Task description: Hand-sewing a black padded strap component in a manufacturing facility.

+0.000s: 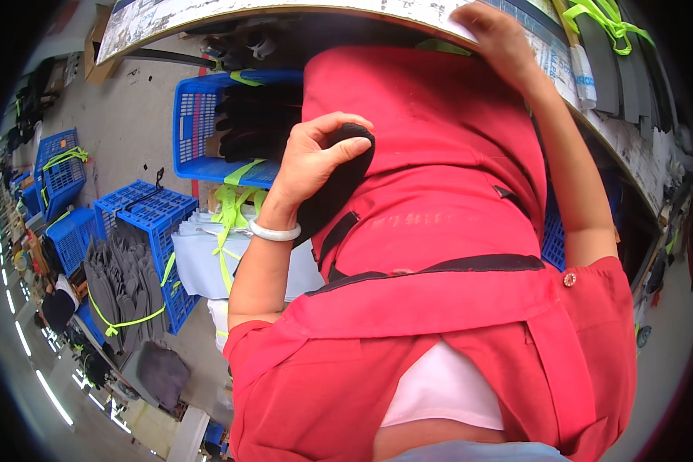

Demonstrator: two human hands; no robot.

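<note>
My left hand (316, 154) is closed on a black insole-shaped piece (346, 165), with the thumb on its near face and the fingers curled over its top edge. The piece looks flat and soft, with a rounded end, and its lower part passes behind my wrist. Over at the edge of the worktable (408, 19), my right hand (500, 42) is raised with its fingers stretched out and slightly blurred. Nothing shows in that hand. A red apron (423, 115) covers my lap between the two hands.
Beside my left arm stands a blue crate (200, 165) with black pieces in it. Below it is a stack of pale sheets (200, 246) tied with a yellow-green strap. Farther left are another blue crate (177, 223) and grey strips (123, 277). Grey strips (624, 77) hang at the right.
</note>
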